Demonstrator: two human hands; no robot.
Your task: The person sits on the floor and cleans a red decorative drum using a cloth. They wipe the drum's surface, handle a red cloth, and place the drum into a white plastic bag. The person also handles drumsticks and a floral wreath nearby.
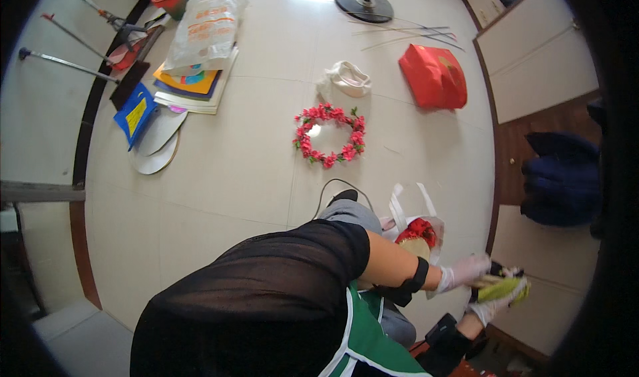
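At the lower right, both my hands wear pale gloves and are close together. My left hand (467,269) grips a blurred bundle with tan, stick-like parts (486,280) and a dark end. Just below it, my right hand (489,309) holds a yellow-green item (501,290), perhaps cloth; motion blur hides its exact kind. Beside my left forearm stands a white bag (437,227) with upright handles. Inside it are red ruffled material (419,231) and a round tan thing (415,248).
A wreath of pink-red artificial flowers (328,165) lies on the tiled floor, below a white cloth item (344,80). A red bag (435,77) and thin rods (399,29) lie farther right. Books (192,82), a plastic bag (204,30) and brooms line the left wall. Cabinets (541,57) border the right.
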